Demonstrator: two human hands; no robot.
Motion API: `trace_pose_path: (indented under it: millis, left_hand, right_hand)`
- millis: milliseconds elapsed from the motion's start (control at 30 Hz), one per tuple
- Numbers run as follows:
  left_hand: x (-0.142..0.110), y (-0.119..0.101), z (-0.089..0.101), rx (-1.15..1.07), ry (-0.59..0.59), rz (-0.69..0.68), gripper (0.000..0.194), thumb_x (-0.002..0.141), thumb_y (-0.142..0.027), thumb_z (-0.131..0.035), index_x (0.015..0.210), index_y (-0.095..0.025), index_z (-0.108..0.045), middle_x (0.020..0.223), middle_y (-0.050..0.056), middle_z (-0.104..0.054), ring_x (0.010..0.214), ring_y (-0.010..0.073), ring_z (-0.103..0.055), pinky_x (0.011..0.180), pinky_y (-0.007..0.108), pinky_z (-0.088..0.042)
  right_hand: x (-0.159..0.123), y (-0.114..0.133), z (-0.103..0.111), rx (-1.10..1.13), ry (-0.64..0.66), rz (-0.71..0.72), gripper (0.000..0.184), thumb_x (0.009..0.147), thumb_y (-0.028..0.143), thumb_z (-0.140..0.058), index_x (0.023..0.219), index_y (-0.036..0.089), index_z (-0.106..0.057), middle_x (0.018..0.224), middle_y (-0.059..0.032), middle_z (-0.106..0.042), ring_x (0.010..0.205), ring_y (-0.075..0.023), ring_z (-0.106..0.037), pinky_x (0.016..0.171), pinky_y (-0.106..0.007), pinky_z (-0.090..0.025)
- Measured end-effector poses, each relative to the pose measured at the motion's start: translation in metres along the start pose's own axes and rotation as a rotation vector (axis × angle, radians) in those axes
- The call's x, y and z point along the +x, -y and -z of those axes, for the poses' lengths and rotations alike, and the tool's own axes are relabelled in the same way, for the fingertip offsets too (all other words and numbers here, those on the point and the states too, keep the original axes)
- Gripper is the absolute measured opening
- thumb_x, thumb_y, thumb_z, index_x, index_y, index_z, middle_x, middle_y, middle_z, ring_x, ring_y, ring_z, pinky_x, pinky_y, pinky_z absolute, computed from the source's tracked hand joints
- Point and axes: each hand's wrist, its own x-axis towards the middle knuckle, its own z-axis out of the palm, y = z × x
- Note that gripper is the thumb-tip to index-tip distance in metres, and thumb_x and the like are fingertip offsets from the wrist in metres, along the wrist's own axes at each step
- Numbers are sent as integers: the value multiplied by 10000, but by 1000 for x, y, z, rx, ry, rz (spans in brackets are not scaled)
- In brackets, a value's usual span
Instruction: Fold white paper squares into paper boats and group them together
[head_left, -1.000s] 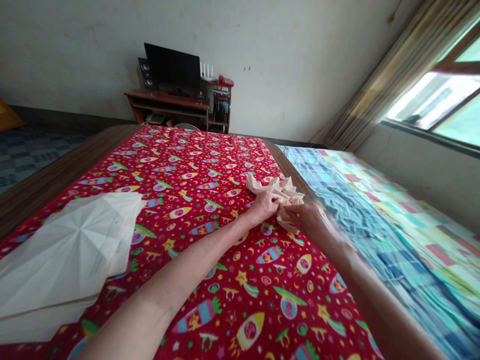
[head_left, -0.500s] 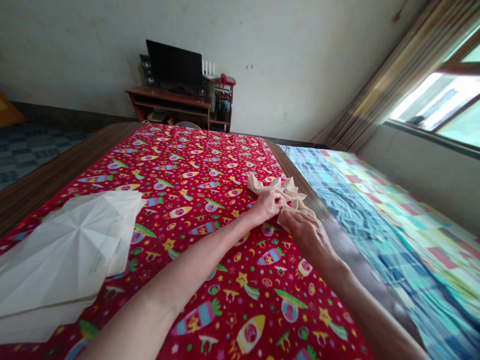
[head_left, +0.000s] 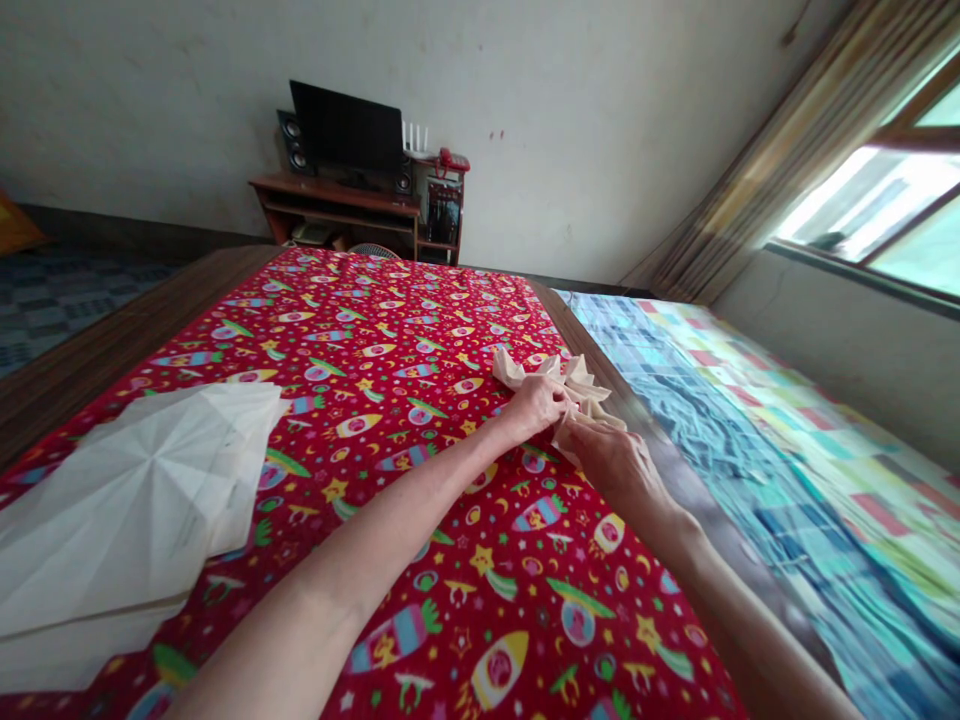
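A crumpled, folded cream paper piece (head_left: 564, 378) lies near the right edge of a red cloth printed with rockets (head_left: 420, 420). My left hand (head_left: 534, 405) pinches its left side with closed fingers. My right hand (head_left: 609, 458) grips its near right part, fingers curled on the paper. Both arms reach far forward across the cloth.
A large creased white paper sheet (head_left: 127, 500) lies on the cloth at the left. A brown wooden table edge (head_left: 112, 345) shows at left. A blue patterned bedsheet (head_left: 750, 440) runs along the right. A desk with monitor (head_left: 349, 130) stands at the far wall; window at right.
My right hand slid a little left and closer onto the cream paper, then shifted slightly. The left hand stays pinched on the paper.
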Motion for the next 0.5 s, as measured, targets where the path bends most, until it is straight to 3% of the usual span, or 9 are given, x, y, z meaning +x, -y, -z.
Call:
trace_pose_path:
  millis: [100, 200, 333, 500]
  left_hand:
    - [2, 1, -1, 6, 4, 11, 134, 758, -145, -619, 711, -87, -730, 689, 69, -704, 635, 142, -592, 606, 226, -425]
    - [4, 1, -1, 31, 2, 21, 180, 791, -185, -609, 678, -96, -717, 630, 58, -683, 589, 144, -577, 596, 236, -425]
    - [5, 0, -2, 84, -51, 21, 350, 891, -203, -470, 627, -102, -677, 627, 73, -664, 615, 164, -582, 655, 268, -443]
    - [-7, -7, -2, 97, -99, -48, 284, 854, -95, -457, 675, -121, -676, 767, 71, -699, 749, 170, -629, 773, 266, -477]
  right_hand:
    - [6, -5, -3, -108, 68, -130, 176, 833, 200, -492, 713, 214, -620, 562, 0, -598, 481, -123, -519, 450, -244, -256]
    - [13, -11, -5, -171, 104, -151, 220, 815, 209, -494, 637, 220, -624, 474, 7, -531, 416, -109, -439, 431, -251, -196]
    - [20, -19, -4, -199, 187, -186, 245, 779, 171, -478, 602, 215, -643, 491, -7, -542, 424, -103, -429, 438, -251, -205]
    - [29, -27, -2, -191, 279, -256, 206, 770, 233, -516, 646, 193, -676, 544, -21, -585, 453, -105, -480, 439, -233, -248]
